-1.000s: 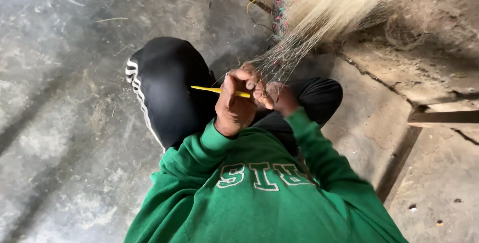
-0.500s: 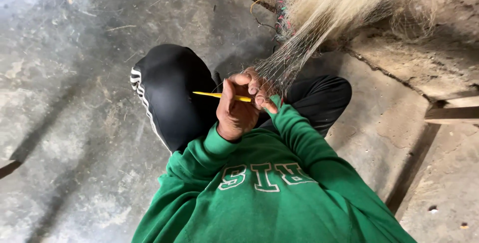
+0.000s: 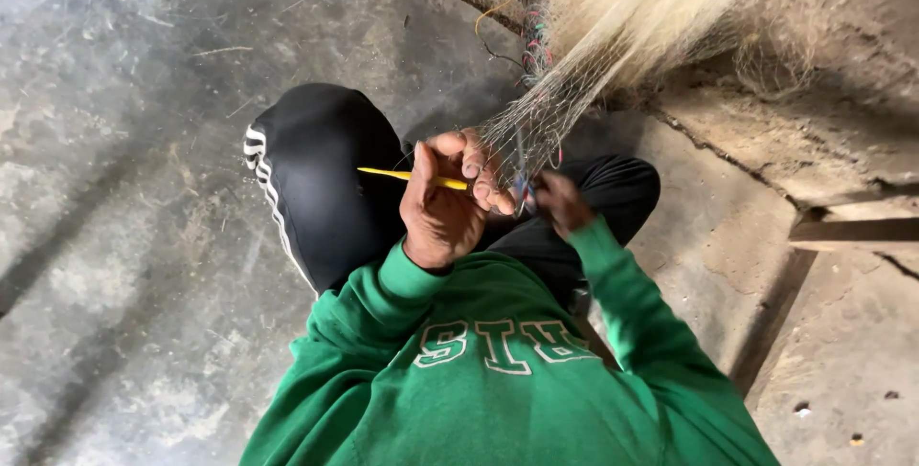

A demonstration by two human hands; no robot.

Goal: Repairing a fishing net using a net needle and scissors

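My left hand [image 3: 442,208] is closed around a thin yellow netting needle [image 3: 397,175] that points left over my knee. Its fingertips also touch the lower end of a fine, pale fishing net [image 3: 525,129]. The net hangs down from a thick cream bundle [image 3: 651,7] at the top right. My right hand [image 3: 561,202] is blurred, just right of the left hand, and pinches the net's lower edge with its bluish strands. Both hands sit above my lap, in front of my green sweatshirt [image 3: 498,380].
My knee in black trousers with white side stripes [image 3: 306,169] rises at the centre left. Grey concrete floor [image 3: 124,217] lies to the left. A cracked raised concrete ledge [image 3: 766,131] and a wooden plank [image 3: 852,230] lie to the right. Coloured cords [image 3: 536,35] hang by the net.
My right hand has drawn away to the right of my left hand, pulling on the net. The left hand keeps hold of the yellow needle.
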